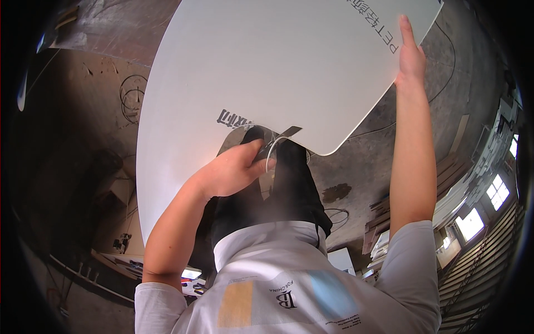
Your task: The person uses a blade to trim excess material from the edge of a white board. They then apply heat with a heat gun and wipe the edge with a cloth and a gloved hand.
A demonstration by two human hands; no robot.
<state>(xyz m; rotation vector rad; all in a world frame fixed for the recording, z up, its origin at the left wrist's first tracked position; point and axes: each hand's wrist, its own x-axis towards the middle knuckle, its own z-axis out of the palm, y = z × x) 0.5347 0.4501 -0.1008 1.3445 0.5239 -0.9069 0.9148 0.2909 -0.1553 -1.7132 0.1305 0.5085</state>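
Observation:
A large white board (250,67) with dark printing fills the upper middle and tilts up in front of my legs. My right hand (412,58) grips its right edge, the thumb flat on the face and the fingers mostly hidden behind. At the board's curved near edge, my left hand (233,170) is closed around a flat, dark grey blade-like tool (290,132). Its handle is largely covered by my fingers, so I cannot tell its exact kind. A thin white strip (270,153) curls beside the blade, close to my left fingertips.
Thin dark cable loops (132,99) lie on the grey floor at the left. Stacked long boards (400,209) run along the right side, near bright windows (497,192). A dark stain (337,192) marks the floor beside my legs. Small items lie behind my left elbow.

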